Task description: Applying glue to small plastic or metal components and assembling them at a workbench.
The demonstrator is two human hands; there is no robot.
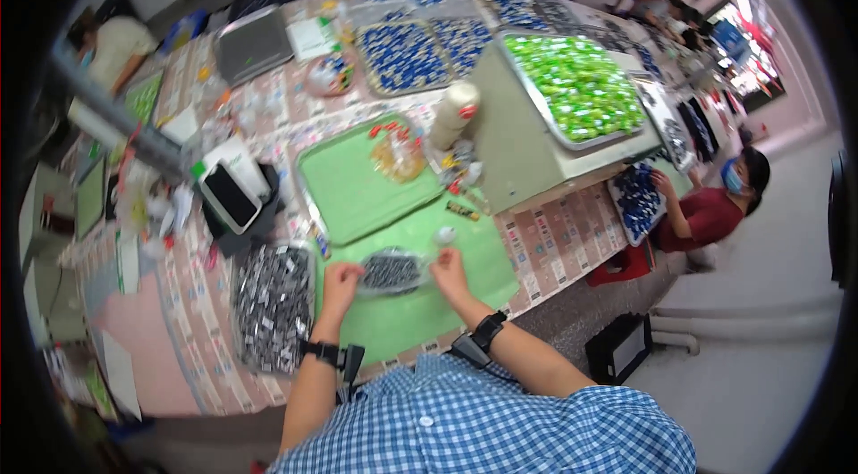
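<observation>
Both hands grasp one clear plastic bag of dark small packets (391, 271), which rests on the green mat (465, 282) near the table edge: the left hand (340, 281) pinches its left end, the right hand (449, 267) its right end; just left lies a tray of silver-black packets (273, 304); behind sits one green tray (353, 184) carrying a small clear bag; a raised tray of bright green sweets (576, 85) tops a grey box; two trays of blue packets (407, 54) lie farther back; the table wears a pink patterned cloth (572, 237) in a crowded workroom.
</observation>
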